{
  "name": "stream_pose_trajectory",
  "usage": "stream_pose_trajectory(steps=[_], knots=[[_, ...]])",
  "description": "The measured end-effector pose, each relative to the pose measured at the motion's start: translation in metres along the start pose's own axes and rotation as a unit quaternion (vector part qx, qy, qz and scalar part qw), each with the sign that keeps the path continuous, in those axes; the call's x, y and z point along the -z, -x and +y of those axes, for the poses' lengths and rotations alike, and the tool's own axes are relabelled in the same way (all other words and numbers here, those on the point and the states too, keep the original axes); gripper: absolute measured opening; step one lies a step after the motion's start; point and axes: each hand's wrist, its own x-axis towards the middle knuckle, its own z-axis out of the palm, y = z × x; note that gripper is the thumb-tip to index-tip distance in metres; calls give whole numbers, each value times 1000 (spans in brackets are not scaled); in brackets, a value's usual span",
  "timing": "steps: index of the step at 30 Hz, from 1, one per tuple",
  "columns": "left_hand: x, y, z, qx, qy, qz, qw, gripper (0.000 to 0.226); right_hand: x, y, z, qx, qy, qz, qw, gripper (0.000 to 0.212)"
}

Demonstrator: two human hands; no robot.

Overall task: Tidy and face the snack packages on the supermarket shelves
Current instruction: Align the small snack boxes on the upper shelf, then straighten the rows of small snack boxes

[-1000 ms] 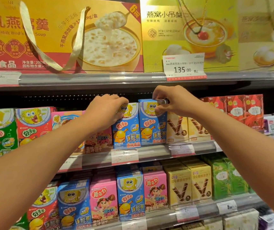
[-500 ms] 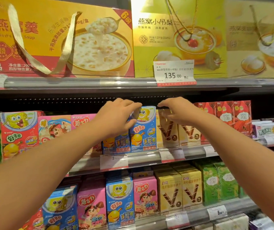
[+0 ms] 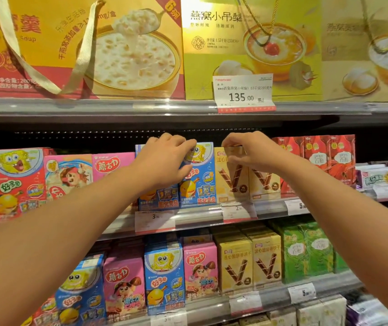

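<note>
Two hands up at middle shelf rail [image 3: 200,217]. Left hand [image 3: 164,161] curled over top of blue cartoon box [image 3: 198,182], thumb against its front, gripping it. Right hand [image 3: 249,149] just beside, fingers pinching top edge of cream wafer-stick box [image 3: 231,177]. Second cream box [image 3: 264,184] under right wrist. Red boxes [image 3: 329,154] right of right hand; pink box [image 3: 110,165] left of left hand.
</note>
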Motion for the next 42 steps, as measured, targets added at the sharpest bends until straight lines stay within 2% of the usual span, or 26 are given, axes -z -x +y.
stream_pose_trajectory(steps=[4, 6, 8, 10, 14, 20, 24, 27, 31, 33, 39, 42], knots=[[6, 11, 5, -3, -6, 26, 1000, 67, 0, 9, -5, 4, 35, 22, 999, 49], [11, 27, 10, -5, 15, 48, 999, 61, -4, 27, -9, 17, 43, 91, 995, 48], [11, 54, 16, -20, 40, 92, 995, 50, -17, 56, -18, 49, 1, 177, 983, 40], [1, 90, 21, -26, 43, 130, 990, 42, -39, 90, -30, 92, -15, 210, 973, 29], [-33, 158, 28, -1, 42, 146, 988, 35, -102, 137, -52, 112, 2, 130, 985, 22], [-71, 213, 23, 73, 16, 63, 995, 55, -173, 139, -73, 75, 75, -24, 994, 53], [-77, 218, 23, 83, 12, 53, 995, 60, -195, 135, -77, 33, 123, -88, 988, 61], [-79, 218, 23, 94, 16, 59, 994, 59, -202, 138, -76, 17, 135, -99, 986, 59], [-82, 218, 23, 92, 24, 82, 992, 58, -199, 136, -74, -3, 92, -71, 993, 36], [-83, 217, 23, 95, 37, 92, 991, 58, -194, 134, -72, -4, 74, -78, 994, 32], [-88, 230, 9, 58, 142, 164, 974, 45, -168, 136, -67, -11, 2, -94, 995, 49], [-99, 258, -3, 73, 134, 178, 972, 34, -151, 143, -63, -12, -20, -83, 996, 51]])
